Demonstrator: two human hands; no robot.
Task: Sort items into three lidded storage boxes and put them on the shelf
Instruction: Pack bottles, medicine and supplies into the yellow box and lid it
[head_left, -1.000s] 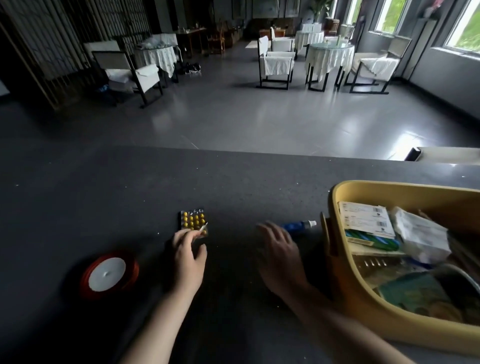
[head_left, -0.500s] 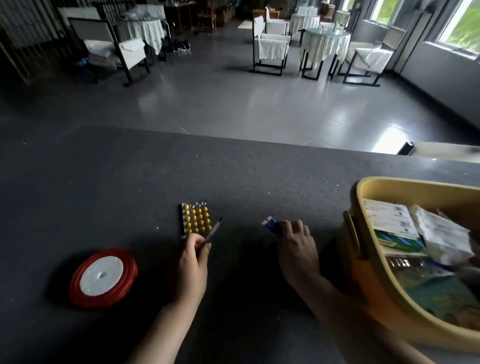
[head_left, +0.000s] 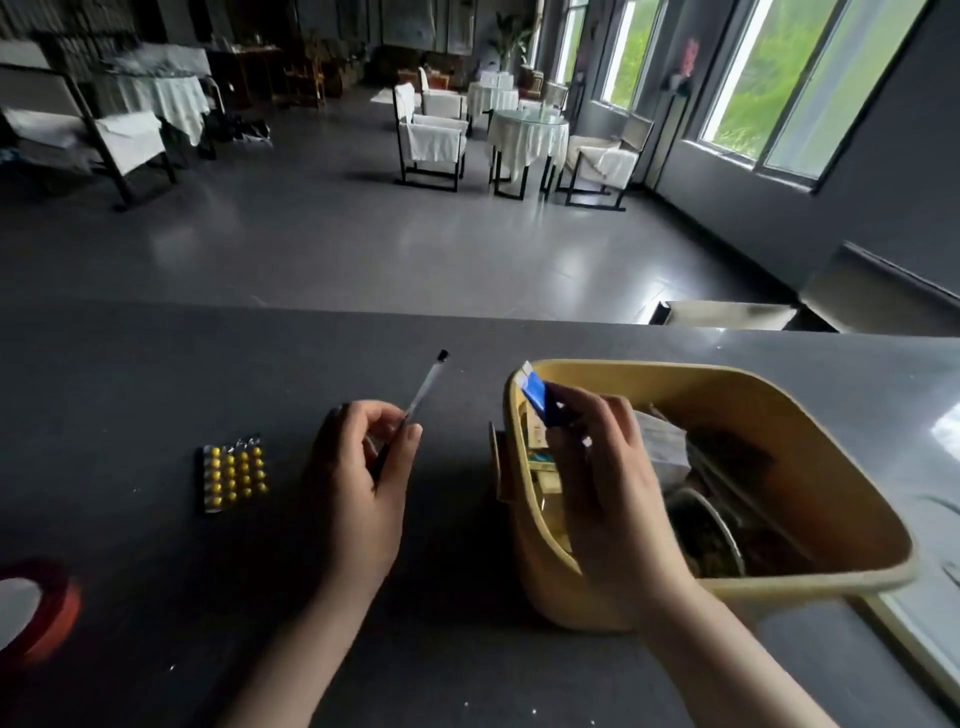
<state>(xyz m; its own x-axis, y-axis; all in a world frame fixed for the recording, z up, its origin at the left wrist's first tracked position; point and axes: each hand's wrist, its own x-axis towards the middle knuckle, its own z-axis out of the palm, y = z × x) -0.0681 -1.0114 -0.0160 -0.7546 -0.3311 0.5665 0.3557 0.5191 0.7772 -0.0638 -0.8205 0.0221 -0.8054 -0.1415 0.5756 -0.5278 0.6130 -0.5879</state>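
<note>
The fingers (head_left: 400, 436) of the left hand (head_left: 358, 488) pinch the lower barrel of a clear pen (head_left: 423, 389), its black-capped end slanting up and away toward the far edge of the worktop (head_left: 130, 374), the whole pen held clear of the surface. The fingers (head_left: 576, 410) of the right hand (head_left: 608, 488) close on a small blue-and-white item (head_left: 535, 392), probably a tube or packet, held over the near-left rim of the yellow box (head_left: 810, 421), which stands toward the right edge of the worktop with no lid in view. Inside the box lie paper packets, small cartons and a round dark container, crowded and partly hidden by the wrist. Just left of the left hand a blister card of yellow pills (head_left: 234, 475) lies flat on the worktop, and a red ribbon spool (head_left: 39, 608) sits at the near-left edge, cut off by the frame. Sorting looks barely begun, since only one box shows and no shelf is visible. The main risk is the blue item catching on the rim as it goes in and dropping outside the box, because it is held right over the rim. The pen is gripped near one end only, so it could pivot and slip, and the forearm could nudge the blister card or spool off the near edge
</note>
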